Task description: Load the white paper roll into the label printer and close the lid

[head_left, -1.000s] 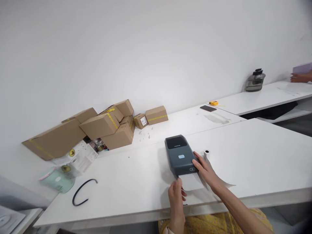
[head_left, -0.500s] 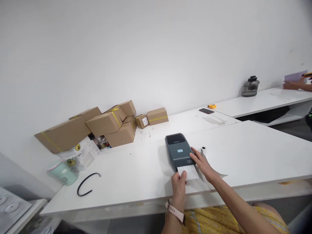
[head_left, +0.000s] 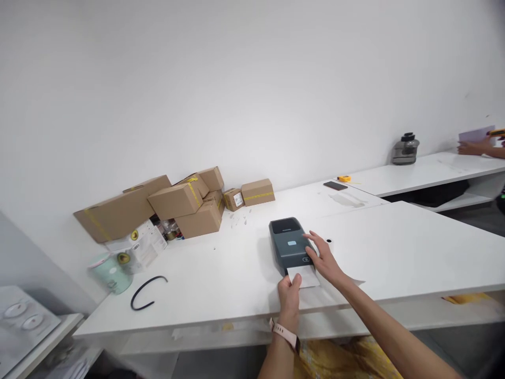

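- The left hand (head_left: 289, 295) pinches the near edge of a white paper sheet (head_left: 304, 276), thumb on top; this probably keeps the sheet flat and square to the device.
- The dark teal device (head_left: 291, 245) lies on the table (head_left: 221, 284) just beyond the left fingers, its front towards them. The sheet's far edge meets that front; how far it runs inside, I cannot tell.
- The right hand (head_left: 325, 263) has its fingers spread over the device's right edge, seemingly resting lightly there, perhaps to steady the body while the other hand minds the paper. Whether every fingertip touches is unclear.
- Just behind the right fingers, a white roll (head_left: 331, 244) is partly hidden, its dark core facing up.
- Well left of the left fingers, a curved black strip (head_left: 142, 293) lies apart, leaving room for the wrist.
- Far beyond both hands' fingers, cartons (head_left: 197, 221) lean together near the wall.
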Demonstrator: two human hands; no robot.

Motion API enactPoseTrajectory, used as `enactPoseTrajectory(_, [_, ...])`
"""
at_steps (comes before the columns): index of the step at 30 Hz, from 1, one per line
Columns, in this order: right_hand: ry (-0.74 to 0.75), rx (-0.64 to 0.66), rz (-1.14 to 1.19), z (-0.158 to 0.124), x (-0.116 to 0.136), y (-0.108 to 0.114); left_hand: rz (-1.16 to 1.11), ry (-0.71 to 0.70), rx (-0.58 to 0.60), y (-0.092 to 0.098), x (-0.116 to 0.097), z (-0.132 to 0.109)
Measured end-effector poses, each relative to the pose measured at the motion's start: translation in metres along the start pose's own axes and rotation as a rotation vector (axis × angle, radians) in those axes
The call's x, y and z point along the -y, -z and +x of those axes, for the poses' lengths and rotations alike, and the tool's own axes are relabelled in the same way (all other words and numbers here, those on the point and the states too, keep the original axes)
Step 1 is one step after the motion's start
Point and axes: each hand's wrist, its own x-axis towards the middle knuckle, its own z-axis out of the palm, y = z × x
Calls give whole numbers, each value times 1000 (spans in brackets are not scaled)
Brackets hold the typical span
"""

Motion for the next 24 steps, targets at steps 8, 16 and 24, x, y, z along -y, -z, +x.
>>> enactPoseTrajectory(8, [332,74,-317,15,14,-5,11,20,-25,1,7,6])
enactPoseTrajectory(16, [228,75,-191,16,5,-9,-17,88,38,1,6,10])
enactPoseTrajectory(24, [201,57,-194,19,-5,-12,-2,53,52,0,21,20])
